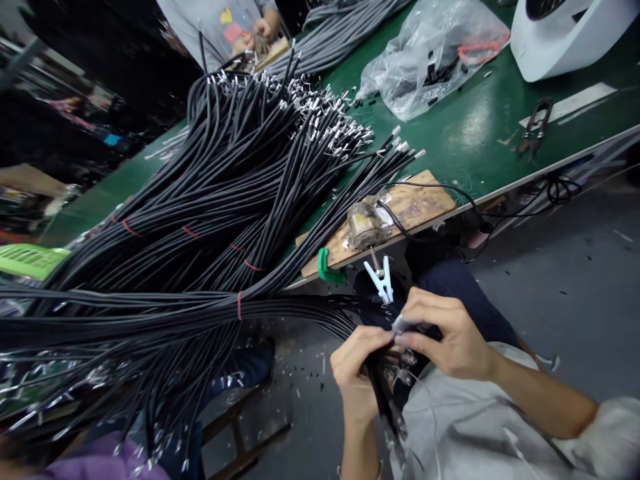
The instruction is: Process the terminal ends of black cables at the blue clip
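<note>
My left hand [356, 367] is closed around black cables whose loose ends hang below it, over my lap. Thumb and fingers of my right hand [447, 333] pinch a pale, silvery cable end [399, 327] where both hands meet; its fine detail is blurred. Just beyond my hands a light blue clothes peg [381, 280] is fixed on the shaft of a small motor [364, 225], which is wrapped in clear tape. The motor sits on a wooden board [425, 200], held at the table edge by a green clamp [330, 267].
Black cable bundles [225, 180] tied with red bands cover the table's left. A plastic bag [435, 53] of small black pieces, thread snips [536, 127] and a white appliance [570, 33] lie on the green table [480, 120]. Another person's hands [257, 33] work opposite.
</note>
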`<state>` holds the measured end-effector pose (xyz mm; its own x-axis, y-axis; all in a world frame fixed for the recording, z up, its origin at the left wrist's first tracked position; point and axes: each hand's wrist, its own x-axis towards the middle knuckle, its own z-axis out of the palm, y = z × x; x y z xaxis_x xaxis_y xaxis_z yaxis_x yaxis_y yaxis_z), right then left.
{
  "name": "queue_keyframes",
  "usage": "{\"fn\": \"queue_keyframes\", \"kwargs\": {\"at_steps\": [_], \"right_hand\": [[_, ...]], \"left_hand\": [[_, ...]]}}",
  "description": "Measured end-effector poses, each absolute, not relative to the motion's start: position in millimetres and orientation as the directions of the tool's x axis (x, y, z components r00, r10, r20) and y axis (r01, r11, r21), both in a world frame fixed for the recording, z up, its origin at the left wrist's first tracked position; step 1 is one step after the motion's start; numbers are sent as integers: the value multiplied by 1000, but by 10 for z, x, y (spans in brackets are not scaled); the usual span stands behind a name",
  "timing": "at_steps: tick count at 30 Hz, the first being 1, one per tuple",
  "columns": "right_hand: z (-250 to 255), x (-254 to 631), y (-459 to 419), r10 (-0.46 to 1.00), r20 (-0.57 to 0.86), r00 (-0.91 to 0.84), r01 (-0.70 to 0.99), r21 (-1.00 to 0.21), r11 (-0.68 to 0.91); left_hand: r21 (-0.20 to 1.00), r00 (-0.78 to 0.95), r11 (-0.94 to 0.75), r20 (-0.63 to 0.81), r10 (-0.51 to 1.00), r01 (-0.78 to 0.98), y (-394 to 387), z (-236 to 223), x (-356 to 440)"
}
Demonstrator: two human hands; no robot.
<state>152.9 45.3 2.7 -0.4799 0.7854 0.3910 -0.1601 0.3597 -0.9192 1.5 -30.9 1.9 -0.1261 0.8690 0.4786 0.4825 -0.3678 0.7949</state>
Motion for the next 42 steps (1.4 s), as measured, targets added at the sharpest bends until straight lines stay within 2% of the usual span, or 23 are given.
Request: {"fn": "queue_keyframes", "kwargs": {"at_steps": [4,7,11,13,15,17,19,22,24,27,29,33,37,39,42], "right_hand": [[-1,1521,456,824,310,-475,-88,-948,306],[-18,1462,452,803,344,-487,-50,-929,368],[-57,1378,486,832,385,-398,66,-893,445],[-73,1388,533,859,323,-398,105,-914,393],[-72,1443,593,855,210,-474,104,-951,291],[-61,1512,644,803,137,-580,65,-975,213],[-64,1552,663,768,163,-619,-5,-979,204],[-145,1509,609,846,217,-488,-139,-976,170],[-238,1437,542,889,139,-437,-271,-962,17],[-343,1363,464,861,-17,-508,-418,-870,-263],[-351,1363,455,843,-44,-535,-420,-853,-311],[-290,1396,527,870,-47,-491,-360,-898,-252],[-295,1365,595,747,-198,-634,-368,-773,-517],[-302,1351,609,720,-232,-655,-407,-694,-594],[-277,1354,623,725,-125,-677,-448,-713,-540]], "left_hand": [[785,-197,-333,491,849,523,-322,6,59],[766,-202,-326,504,840,554,-337,-7,111],[746,-166,-243,428,888,620,-346,-21,218],[722,-178,-207,417,891,660,-343,-37,267],[712,-223,-171,424,878,681,-337,-58,294],[715,-268,-147,433,861,683,-327,-76,301],[714,-284,-142,442,851,685,-312,-84,296],[705,-288,-131,442,849,697,-284,-80,287],[714,-308,-103,422,852,692,-269,-74,287],[734,-342,-84,411,845,675,-261,-70,291],[736,-353,-83,416,838,672,-263,-73,294],[742,-321,-108,411,854,662,-269,-103,287],[785,-330,-173,435,838,595,-253,-126,275],[801,-350,-167,426,834,575,-241,-104,268],[810,-343,-106,358,868,577,-234,-33,248]]}}
